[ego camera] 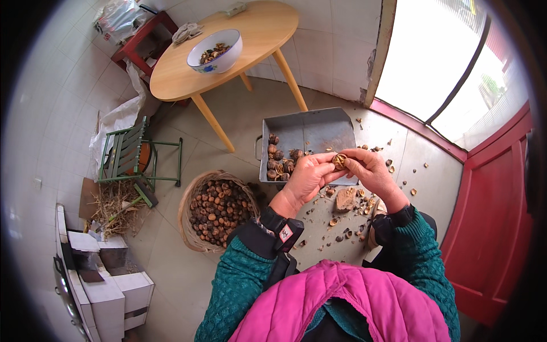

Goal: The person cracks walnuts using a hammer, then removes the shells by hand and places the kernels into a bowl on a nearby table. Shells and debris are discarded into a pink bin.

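Observation:
Between the fingertips of my left hand [308,176] and my right hand [371,170] is a cracked walnut half [339,161], its pale kernel showing in the shell. Both hands grip it over the near edge of a grey metal tray [327,122]. Whole and cracked walnuts [277,154] lie along the tray's left side. Left of my left forearm stands a wicker basket [186,213] holding many walnuts [220,209]. A brick piece [345,199] rests on the floor below my hands, with broken shells [366,205] around it.
A round wooden table [265,25] bears a white enamel bowl [233,53] with walnut pieces and a grey cloth [186,32]. A green folding chair [124,151] stands at left above dry straw [113,207]. At right are a red door [491,222] and a doorway.

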Demonstrator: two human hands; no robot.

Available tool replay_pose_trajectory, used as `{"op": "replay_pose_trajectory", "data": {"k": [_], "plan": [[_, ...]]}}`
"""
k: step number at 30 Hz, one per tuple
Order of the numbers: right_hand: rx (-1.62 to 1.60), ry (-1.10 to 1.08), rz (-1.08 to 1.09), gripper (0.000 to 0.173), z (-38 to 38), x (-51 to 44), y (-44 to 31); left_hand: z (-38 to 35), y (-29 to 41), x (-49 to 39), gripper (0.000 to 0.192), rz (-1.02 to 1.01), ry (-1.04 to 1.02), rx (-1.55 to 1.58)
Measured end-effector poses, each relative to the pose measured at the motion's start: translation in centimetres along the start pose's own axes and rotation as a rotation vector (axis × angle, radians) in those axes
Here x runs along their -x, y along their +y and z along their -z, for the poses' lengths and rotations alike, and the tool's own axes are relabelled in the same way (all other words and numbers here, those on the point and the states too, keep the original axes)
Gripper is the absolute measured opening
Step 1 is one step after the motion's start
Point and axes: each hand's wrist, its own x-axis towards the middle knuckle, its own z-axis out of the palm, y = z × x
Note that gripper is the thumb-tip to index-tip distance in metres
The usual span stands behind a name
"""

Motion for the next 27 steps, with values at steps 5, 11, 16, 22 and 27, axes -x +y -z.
{"op": "replay_pose_trajectory", "data": {"k": [5,11,16,22,27], "plan": [[0.117,0.09,0.056,0.026,0.0,0.5,0.2,0.0,-0.7,-0.7,0.035,0.048,0.065,0.148],[0.199,0.117,0.213,0.023,-0.1,0.8,-0.1,-0.4,-1.2,-0.2,0.038,-0.006,-0.001,0.01],[0.279,0.173,0.279,0.023,-0.6,1.2,-0.3,-0.2,-1.0,0.2,0.036,0.03,0.027,0.049],[0.397,0.322,0.436,0.02,-1.9,1.5,-0.1,-0.1,-1.2,0.2,0.035,0.063,0.088,0.215],[0.394,0.345,0.388,0.02,-1.7,1.6,0.3,-0.6,-1.5,0.4,0.035,0.043,0.094,0.151]]}}
